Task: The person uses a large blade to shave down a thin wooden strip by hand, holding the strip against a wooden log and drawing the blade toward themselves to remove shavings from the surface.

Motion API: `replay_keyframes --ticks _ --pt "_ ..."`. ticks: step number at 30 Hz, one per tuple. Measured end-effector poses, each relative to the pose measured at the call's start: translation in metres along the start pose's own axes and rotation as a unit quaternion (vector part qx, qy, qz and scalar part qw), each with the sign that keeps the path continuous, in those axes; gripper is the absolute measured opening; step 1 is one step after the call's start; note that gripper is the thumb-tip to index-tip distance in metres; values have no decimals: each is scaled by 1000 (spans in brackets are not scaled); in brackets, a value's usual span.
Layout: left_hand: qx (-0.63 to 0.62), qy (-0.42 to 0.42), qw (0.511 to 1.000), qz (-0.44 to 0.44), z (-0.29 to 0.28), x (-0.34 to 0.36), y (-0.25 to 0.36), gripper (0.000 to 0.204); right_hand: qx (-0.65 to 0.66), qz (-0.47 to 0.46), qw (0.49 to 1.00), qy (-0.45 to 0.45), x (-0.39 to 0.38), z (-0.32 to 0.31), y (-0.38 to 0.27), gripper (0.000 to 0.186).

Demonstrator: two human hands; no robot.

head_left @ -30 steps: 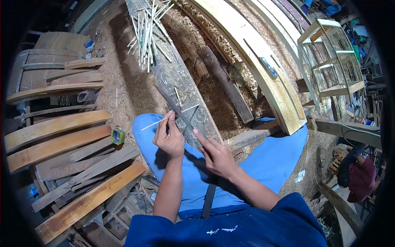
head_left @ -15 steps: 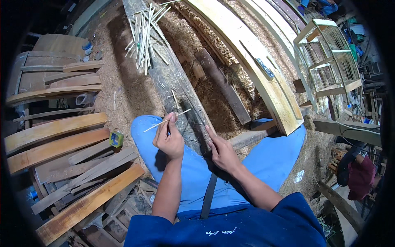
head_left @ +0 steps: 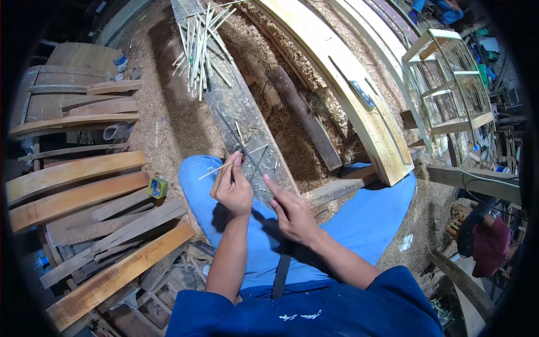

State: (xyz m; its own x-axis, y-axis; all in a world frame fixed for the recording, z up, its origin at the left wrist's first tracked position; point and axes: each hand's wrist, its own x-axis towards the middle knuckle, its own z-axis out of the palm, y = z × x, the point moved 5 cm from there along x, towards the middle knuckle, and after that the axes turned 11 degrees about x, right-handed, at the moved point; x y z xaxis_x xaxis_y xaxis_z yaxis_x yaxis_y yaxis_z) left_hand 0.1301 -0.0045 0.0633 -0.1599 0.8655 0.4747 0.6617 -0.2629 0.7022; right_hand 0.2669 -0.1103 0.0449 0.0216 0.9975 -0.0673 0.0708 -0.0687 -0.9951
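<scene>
In my left hand [head_left: 233, 188] a thin pale stick [head_left: 255, 150] is pinched between thumb and fingers, its ends jutting out on both sides. My right hand [head_left: 295, 216] is closed round a long-handled knife, with the index finger stretched forward. Its dark handle [head_left: 282, 275] runs back beneath my right forearm; the blade is hard to make out against the board. Both hands are over a worn grey plank [head_left: 227, 112] that reaches my lap. A loose pile of similar sticks [head_left: 197, 53] lies on the plank's far end.
A curved pale timber [head_left: 342, 84] at the right bears a blue-handled cutting tool [head_left: 362, 94]. Beyond it stands a wooden cage [head_left: 449, 84]. Cut boards [head_left: 78, 174] and a yellow-green tape measure [head_left: 158, 187] lie at the left. Another person [head_left: 491, 241] is at the far right.
My right hand has drawn back slightly toward me and left, and the knife has moved with it. My left hand still pinches the stick, which has shifted slightly right.
</scene>
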Motion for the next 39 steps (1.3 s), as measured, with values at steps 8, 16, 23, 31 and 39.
replay_keyframes --ticks 8,16,23,31,39 --pt "-2 -13 999 -31 -3 -2 -11 11 -43 -39 998 17 0 5 8 66" --pt "-16 -8 1000 3 3 -3 -4 10 -61 -42 996 51 -3 -1 31 65" --pt "25 -12 998 50 1 -1 5 12 -45 -8 999 -9 -11 -2 18 65" --pt "-15 -14 1000 17 4 -4 -5 11 -57 21 998 -19 -14 -4 29 64" --pt "-11 -8 1000 14 5 -4 -5 12 -70 -14 997 9 -18 -9 29 65"
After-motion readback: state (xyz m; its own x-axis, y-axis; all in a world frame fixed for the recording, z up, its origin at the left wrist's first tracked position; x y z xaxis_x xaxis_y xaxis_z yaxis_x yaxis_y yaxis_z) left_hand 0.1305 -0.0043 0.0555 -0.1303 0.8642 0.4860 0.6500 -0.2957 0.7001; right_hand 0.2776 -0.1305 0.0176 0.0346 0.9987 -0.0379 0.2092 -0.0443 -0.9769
